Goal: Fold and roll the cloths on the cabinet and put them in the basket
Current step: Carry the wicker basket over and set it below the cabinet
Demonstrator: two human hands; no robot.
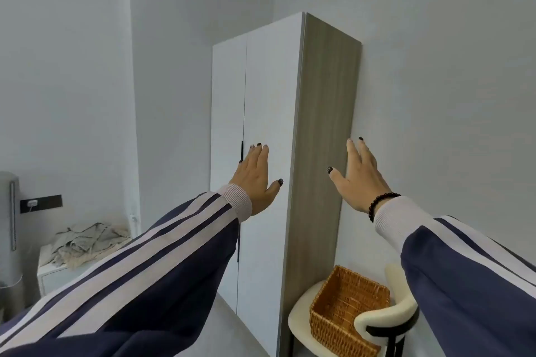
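- Pale grey walls and a light floor close in a small room, in which a tall wardrobe with white doors and a wood-grain side is taken as the landmark.
- Nearest, two striped sleeves are seen stretched forward toward the wardrobe.
- Left hand is held flat with straight fingers in front of the wardrobe's right door, just beside the dark handle; nothing is grasped, and contact with the door cannot be told.
- Right hand, a bead bracelet at its wrist, is spread loose before the wardrobe's back right edge and the wall; it is likewise released and empty.
- Low to the right of the wardrobe, a wicker basket is seen on a cream chair, with no cloth visible inside.
- Far to the left of the wardrobe, crumpled grey and cream cloths are heaped on a low white cabinet, whose top would serve as the worktop.
- By this showing, the task is judged not yet begun: the cloths must first be reached.
- The step would be done well if one cloth is lifted from the heap, shaken out and laid flat on the cabinet before it is folded.
- Edges should be matched, and the roll kept tight, so that it holds on the carry past the wardrobe to the basket.
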